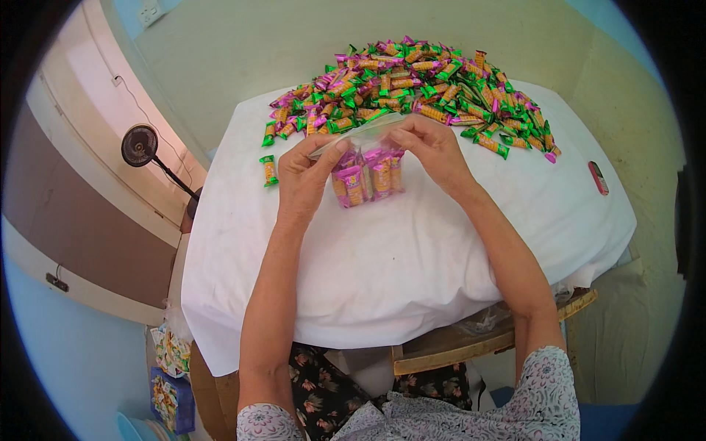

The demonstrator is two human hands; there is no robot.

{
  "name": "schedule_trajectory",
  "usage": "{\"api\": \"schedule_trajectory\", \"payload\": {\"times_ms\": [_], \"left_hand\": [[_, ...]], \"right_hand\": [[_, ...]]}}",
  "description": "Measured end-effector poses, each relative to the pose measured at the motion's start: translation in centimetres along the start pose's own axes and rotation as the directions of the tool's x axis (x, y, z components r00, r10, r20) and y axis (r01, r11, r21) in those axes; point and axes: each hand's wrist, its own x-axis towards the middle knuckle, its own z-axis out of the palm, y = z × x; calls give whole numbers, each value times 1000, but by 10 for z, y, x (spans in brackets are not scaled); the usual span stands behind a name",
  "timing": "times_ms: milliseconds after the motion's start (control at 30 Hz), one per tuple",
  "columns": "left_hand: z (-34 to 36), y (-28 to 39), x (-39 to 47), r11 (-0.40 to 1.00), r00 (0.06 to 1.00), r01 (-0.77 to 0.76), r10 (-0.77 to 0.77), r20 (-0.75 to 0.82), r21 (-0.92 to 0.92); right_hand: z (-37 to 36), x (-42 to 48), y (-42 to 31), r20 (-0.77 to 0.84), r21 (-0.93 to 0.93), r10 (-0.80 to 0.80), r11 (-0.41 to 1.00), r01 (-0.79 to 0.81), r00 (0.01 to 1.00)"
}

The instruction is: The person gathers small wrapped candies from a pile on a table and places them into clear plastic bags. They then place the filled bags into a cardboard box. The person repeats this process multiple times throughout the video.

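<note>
A clear plastic bag (pixel 368 184) hangs upright between my hands, above the white cloth. Inside it stand several small wrapped snack bars (pixel 353 184) with pink ends and yellow middles. My left hand (pixel 308 171) pinches the left end of the bag's top edge between thumb and fingers. At the other end of that edge, my right hand (pixel 430 144) grips the plastic. Behind the bag a large heap of snack bars (pixel 408 82) in green and pink wrappers covers the far part of the table. One green-ended bar (pixel 269 171) lies apart, just left of my left hand.
White cloth (pixel 386 275) covers the table. A small red object (pixel 598 178) lies near its right edge. Below the front edge, a wooden drawer (pixel 452 350) stands pulled out, with clear plastic in it. A black fan (pixel 139 145) stands at the left, and a blue box (pixel 172 399) sits low on the floor.
</note>
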Motion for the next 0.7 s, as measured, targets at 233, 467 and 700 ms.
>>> {"api": "schedule_trajectory", "payload": {"times_ms": [233,467,700], "left_hand": [[7,1,-1,983,994,86,-73,82,-163],[0,-15,-2,977,950,186,-152,271,-102],[-3,-19,-6,948,868,283,-317,383,142]], "right_hand": [[-2,-1,-2,15,-55,44,998,-43,999],[-11,-2,-6,-32,-67,29,997,-32,999],[-8,-7,-33,-144,-35,-59,998,54,988]]}}
